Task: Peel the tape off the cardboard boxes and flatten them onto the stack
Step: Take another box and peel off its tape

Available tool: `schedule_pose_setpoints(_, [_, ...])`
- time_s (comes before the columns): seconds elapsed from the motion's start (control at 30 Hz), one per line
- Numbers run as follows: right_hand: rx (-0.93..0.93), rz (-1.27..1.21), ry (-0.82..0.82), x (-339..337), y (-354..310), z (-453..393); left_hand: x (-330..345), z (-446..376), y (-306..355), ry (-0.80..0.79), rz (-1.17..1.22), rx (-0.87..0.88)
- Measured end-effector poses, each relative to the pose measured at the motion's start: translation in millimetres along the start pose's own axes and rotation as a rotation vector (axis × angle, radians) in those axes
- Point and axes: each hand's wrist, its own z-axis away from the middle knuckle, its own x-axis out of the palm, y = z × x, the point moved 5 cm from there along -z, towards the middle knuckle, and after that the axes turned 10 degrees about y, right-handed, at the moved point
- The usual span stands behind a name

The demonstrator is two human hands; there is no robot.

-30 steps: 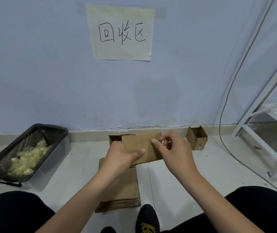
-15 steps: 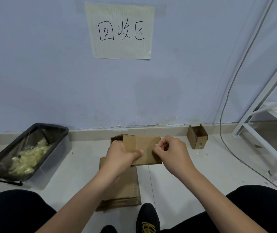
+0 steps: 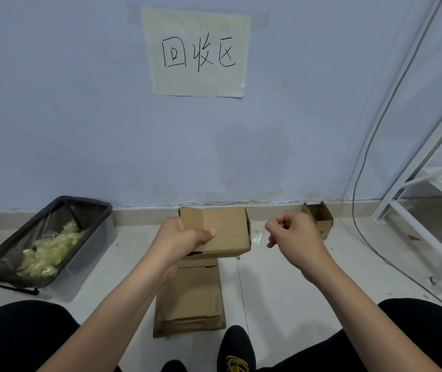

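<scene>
Cardboard box (image 3: 219,232) is held above the flattened stack (image 3: 190,299) by the left hand (image 3: 179,242), thumb clamped across its near face. The right hand (image 3: 295,237) is curled just right of the box, seemingly pinching a clear tape strip (image 3: 257,235), though this cannot be confirmed. Tape is best drawn low along the seam, box braced, then dropped in the bin (image 3: 45,245).

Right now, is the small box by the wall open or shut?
Open: the small box lies tipped, its flaps spread and hollow inside showing.
</scene>
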Motion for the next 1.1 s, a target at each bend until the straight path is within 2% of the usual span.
schedule_pose_setpoints(0.17, [0.063,-0.176,-0.061,-5,7,-4,0,4,1,-0.053,-0.007,0.016])
schedule_pose_setpoints(0.27, [-0.009,-0.146,-0.136,4,2,3,5,9,-1,-0.070,-0.009,0.013])
schedule_pose_setpoints(0.37, [-0.103,-0.022,-0.095,7,-3,5,4,9,0,-0.066,0.010,0.013])
schedule_pose_setpoints(0.5, [-0.090,0.028,-0.010,11,0,5,4,5,-3,-0.020,-0.022,0.024])
schedule_pose_setpoints(0.57, [-0.047,-0.030,-0.001,13,1,6,3,1,-7,0.070,-0.160,0.057])
schedule_pose_setpoints(0.63, [-0.018,-0.075,-0.020,19,2,9,6,0,-6,0.137,-0.421,0.191])
schedule_pose_setpoints(0.67, [0.000,-0.100,-0.030,23,1,11,12,2,-4,0.090,-0.509,0.281])
schedule_pose_setpoints(0.77, [0.059,-0.222,-0.081,33,0,17,45,20,-4,-0.301,-0.587,0.509])
schedule_pose_setpoints(0.8, [0.069,-0.258,-0.106,35,-1,18,52,23,-8,-0.371,-0.614,0.545])
schedule_pose_setpoints(0.93, [0.080,-0.349,-0.201,37,-1,18,52,21,-10,-0.309,-0.728,0.615])
schedule_pose_setpoints(1.1, [0.052,-0.252,-0.087,28,5,9,47,25,-4,-0.273,-0.638,0.598])
